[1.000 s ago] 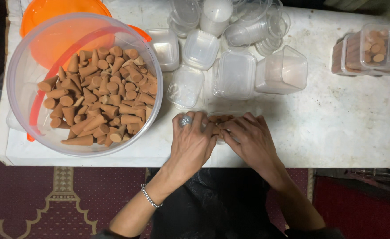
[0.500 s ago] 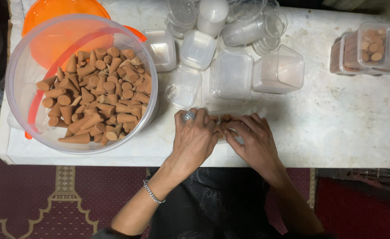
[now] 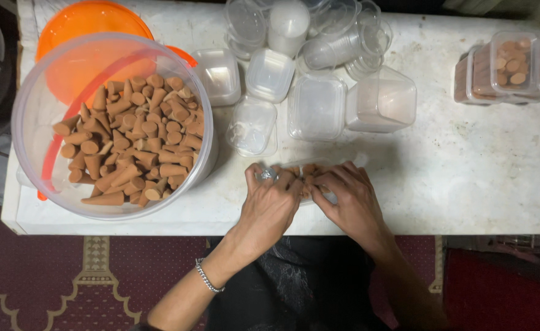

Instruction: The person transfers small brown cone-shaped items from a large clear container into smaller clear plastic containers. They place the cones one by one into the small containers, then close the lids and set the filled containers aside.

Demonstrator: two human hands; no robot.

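Pressing together at the lower middle of the frame, the left hand (image 3: 275, 205) and right hand (image 3: 351, 197) close their fingers over a small clear plastic box of brown cones (image 3: 306, 173) on the white counter (image 3: 466, 178), where a slip could scatter cones off the near edge.

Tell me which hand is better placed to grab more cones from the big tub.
Probably the left hand: it is nearer the tub of cones, on its side; the right hand lies farther off.

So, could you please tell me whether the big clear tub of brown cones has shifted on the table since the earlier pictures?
No. The clear tub sits where it was, its rim overlapping the orange lid and next to the small square container.
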